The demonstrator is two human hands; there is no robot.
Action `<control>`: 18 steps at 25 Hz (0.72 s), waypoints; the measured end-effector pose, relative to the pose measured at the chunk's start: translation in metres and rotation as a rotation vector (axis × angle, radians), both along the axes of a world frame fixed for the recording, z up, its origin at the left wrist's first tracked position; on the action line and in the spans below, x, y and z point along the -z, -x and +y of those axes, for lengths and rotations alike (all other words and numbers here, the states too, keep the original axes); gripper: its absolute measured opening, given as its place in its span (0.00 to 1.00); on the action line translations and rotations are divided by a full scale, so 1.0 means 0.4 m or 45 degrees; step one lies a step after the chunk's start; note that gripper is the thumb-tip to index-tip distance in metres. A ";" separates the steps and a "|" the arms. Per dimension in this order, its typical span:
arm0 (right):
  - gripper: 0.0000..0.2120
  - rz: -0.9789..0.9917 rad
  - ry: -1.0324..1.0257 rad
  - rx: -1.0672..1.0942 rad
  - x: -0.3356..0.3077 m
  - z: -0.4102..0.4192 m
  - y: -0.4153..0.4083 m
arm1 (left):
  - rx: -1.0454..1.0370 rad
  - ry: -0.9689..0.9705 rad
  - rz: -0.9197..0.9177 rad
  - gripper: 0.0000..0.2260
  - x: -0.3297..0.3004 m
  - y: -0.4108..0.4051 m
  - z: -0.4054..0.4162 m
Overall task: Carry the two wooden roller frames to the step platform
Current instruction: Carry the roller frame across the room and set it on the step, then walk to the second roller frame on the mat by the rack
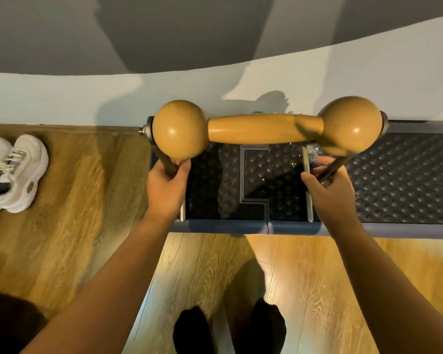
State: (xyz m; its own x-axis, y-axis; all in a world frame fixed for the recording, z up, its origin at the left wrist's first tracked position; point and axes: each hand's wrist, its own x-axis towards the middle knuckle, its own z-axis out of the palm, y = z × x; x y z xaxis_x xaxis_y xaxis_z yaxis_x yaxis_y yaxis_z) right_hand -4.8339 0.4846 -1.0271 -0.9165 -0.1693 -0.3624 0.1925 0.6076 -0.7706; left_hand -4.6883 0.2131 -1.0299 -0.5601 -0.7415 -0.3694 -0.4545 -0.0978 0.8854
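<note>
A wooden roller frame (264, 129), a thick turned bar with a large ball at each end, hangs above the step platform (399, 180), a black studded mat with a blue-grey rim against the wall. My left hand (165, 190) grips the frame's dark left upright just under the left ball. My right hand (329, 186) grips the dark right upright under the right ball. Two metal rods lie flat on the platform below the hands. Only one roller frame shows in this view.
A pair of white sneakers (10, 175) sits on the wooden floor (74, 226) at the left. The pale wall (62, 98) runs right behind the platform. My feet in dark socks (228, 330) stand just in front of the platform's edge.
</note>
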 end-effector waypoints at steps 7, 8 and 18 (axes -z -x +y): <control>0.26 -0.266 -0.238 -0.092 -0.188 0.033 -0.072 | -0.025 0.079 0.003 0.28 -0.191 -0.118 0.063; 0.26 -0.313 -0.233 -0.117 -0.226 0.022 -0.074 | -0.077 0.018 -0.042 0.25 -0.220 -0.128 0.071; 0.11 -0.300 0.083 -0.612 -0.829 -0.116 -0.043 | 0.410 0.036 0.044 0.13 -0.816 -0.081 0.045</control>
State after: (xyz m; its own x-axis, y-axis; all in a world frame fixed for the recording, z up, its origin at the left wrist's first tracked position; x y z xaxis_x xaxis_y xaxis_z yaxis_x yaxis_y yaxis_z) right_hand -4.8165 0.4381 -0.6955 -0.6250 -0.5788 -0.5238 0.0768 0.6221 -0.7791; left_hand -4.6561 0.2310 -0.7035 -0.7794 -0.5341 -0.3274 -0.4274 0.0712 0.9013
